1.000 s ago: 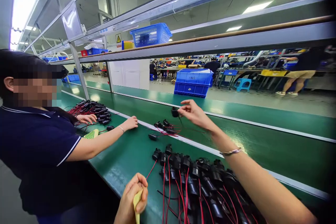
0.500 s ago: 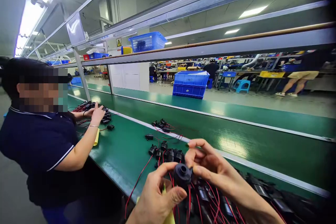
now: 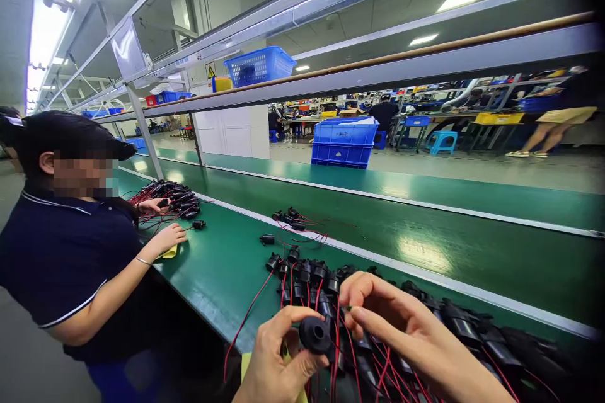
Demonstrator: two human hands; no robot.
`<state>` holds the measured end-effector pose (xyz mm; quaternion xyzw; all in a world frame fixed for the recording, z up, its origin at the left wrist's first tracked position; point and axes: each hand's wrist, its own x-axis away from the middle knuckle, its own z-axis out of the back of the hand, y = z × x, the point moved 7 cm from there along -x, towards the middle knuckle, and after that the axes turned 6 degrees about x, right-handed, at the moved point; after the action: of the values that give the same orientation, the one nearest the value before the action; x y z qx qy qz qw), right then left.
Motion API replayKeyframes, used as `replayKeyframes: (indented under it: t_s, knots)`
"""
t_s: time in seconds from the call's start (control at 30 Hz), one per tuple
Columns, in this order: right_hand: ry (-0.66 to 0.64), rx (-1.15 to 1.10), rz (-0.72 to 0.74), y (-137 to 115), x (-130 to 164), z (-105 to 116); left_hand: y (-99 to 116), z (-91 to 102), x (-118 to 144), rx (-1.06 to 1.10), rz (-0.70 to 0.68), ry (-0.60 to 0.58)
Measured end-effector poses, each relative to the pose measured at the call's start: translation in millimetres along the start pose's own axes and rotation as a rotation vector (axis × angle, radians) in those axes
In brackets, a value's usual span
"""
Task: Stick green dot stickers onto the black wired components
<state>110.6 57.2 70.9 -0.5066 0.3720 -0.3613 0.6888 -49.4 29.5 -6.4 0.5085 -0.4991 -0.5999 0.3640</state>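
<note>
My left hand (image 3: 283,352) grips a small black pump (image 3: 314,335) between thumb and fingers, its round end with a hole facing me. Beside it, my right hand (image 3: 397,321) is closed in a pinch, thumb against fingertips; a tiny dark green speck shows there, too small to name. The two hands are slightly apart. Behind and beneath them lie many similar black pumps (image 3: 306,271) with red and black wires (image 3: 337,340). Part of a yellow sheet (image 3: 246,365) shows by my left hand.
To the left, a co-worker (image 3: 70,245) handles another pile of pumps (image 3: 177,198) on the green bench (image 3: 212,264). A few loose pumps (image 3: 289,219) lie near the white strip. Blue crates (image 3: 341,145) stand beyond, and a blue basket (image 3: 259,66) sits on the overhead shelf.
My left hand has moved slightly down and left with the pump, and my right hand has drawn away from it. The co-worker's near hand has lowered toward the bench edge.
</note>
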Motion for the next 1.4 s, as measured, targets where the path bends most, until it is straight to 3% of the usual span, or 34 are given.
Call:
replayKeyframes:
  t_s: [0.17, 0.3, 0.53, 1.0, 1.4]
  knots:
    - [-0.143, -0.105, -0.062, 1.8, 6.0, -11.9, 6.6, -2.0, -1.3, 0.001, -0.016, -0.011]
    - [-0.176, -0.108, -0.075, 3.4, 5.3, -16.3, 10.2, -3.1, -2.0, -0.028, -0.012, -0.020]
    - [-0.097, 0.158, -0.025, 0.1, 7.3, -16.0, 12.5, -3.2, 0.9, -0.102, -0.069, -0.037]
    - [-0.031, 0.272, 0.058, -1.5, 10.4, -20.7, 14.3, -4.0, 1.9, -0.193, -0.066, -0.043]
    - [0.117, 0.380, 0.170, -14.5, 12.6, -22.9, 13.6, -2.3, 5.0, -0.241, -0.105, 0.001]
